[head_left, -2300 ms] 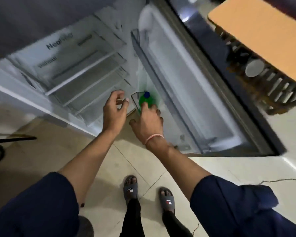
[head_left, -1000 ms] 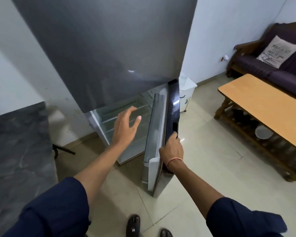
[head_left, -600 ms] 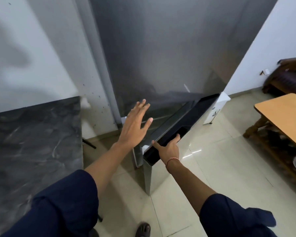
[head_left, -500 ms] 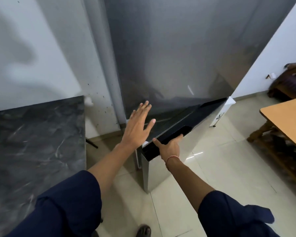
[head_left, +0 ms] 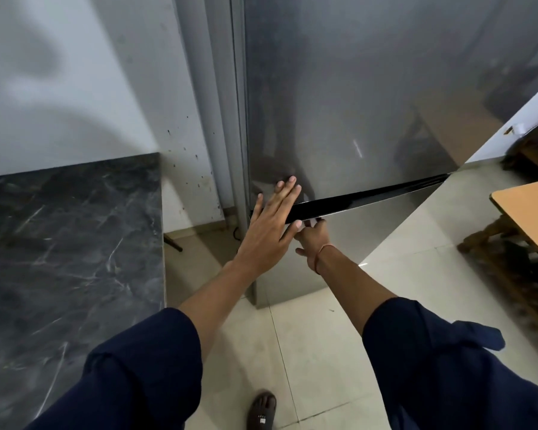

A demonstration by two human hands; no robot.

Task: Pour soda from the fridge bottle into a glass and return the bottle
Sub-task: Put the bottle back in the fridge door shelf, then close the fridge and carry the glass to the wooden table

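The lower door of the tall grey steel fridge (head_left: 354,240) is seen almost flush with the body; only a narrow black band (head_left: 370,200) is seen between it and the upper door (head_left: 354,88), so the door appears shut or nearly so. The left hand (head_left: 269,231) is held open and flat, with the fingers spread, and it lies over the left end of that band; whether the palm really touches the door cannot be told. The right hand (head_left: 312,240) is partly hidden under the left one. Its fingers reach up to the top edge of the lower door, and it holds nothing loose, but whether they are hooked on the edge or only pressed against it cannot be told.

No soda bottle and no glass are seen anywhere. The dark marble table (head_left: 72,259) at the left carries nothing in its visible part, and on the visible corner of the light wooden table (head_left: 528,212) at the right nothing is seen either. Since both hands are free of the bottle and the fridge is being closed, it is judged that the bottle is inside the fridge, and that the task is at its last step. What is left seems to be only the final push on the door. Whether the soda was poured cannot be confirmed from this view.
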